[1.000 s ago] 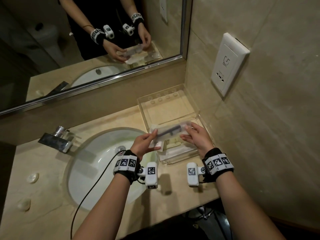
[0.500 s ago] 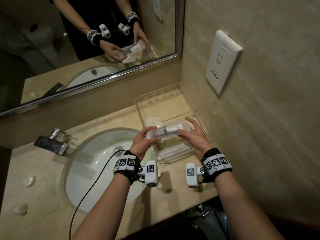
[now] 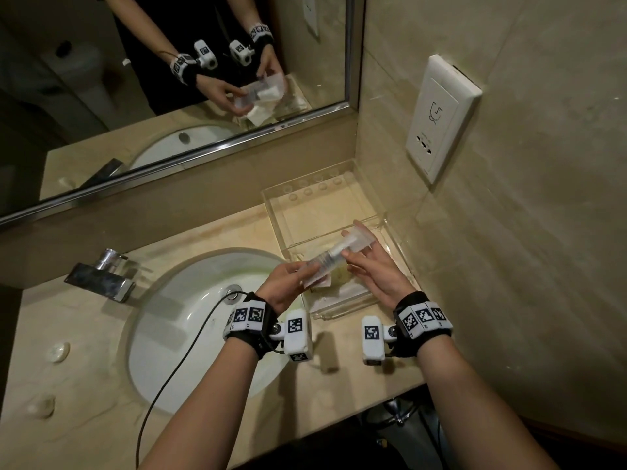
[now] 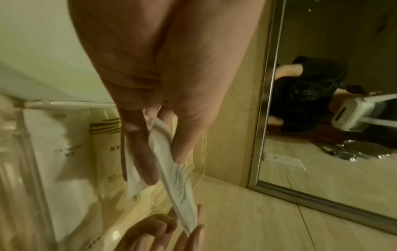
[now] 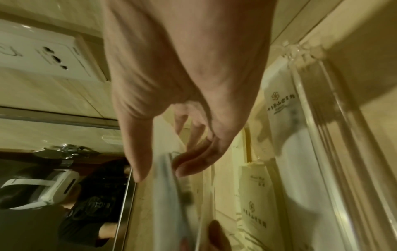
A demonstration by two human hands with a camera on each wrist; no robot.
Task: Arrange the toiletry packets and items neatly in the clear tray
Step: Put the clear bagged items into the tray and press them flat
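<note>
A long clear toothbrush packet (image 3: 334, 256) hangs slantwise over the clear tray (image 3: 269, 205) to the right of the sink. My left hand (image 3: 300, 271) pinches its near end between thumb and fingers (image 4: 148, 169). A smaller white packet (image 4: 134, 183) shows behind those fingers. My right hand (image 3: 353, 240) holds the far end, thumb on top and nearly straight fingers (image 5: 193, 163) underneath. Flat white printed packets (image 3: 339, 296) lie in the tray's near part, also seen in the right wrist view (image 5: 253, 195). The far part of the tray holds nothing I can see.
The white basin (image 3: 190, 327) and chrome faucet (image 3: 101, 276) lie left of the tray. A black cable (image 3: 176, 364) runs from my left wrist across the basin. A wall socket (image 3: 441, 117) juts out above the tray, and the mirror (image 3: 169, 79) stands behind.
The packet has turned from lying crosswise to slanting, its far end swung up toward the back right. My right hand slid along it to that end.
</note>
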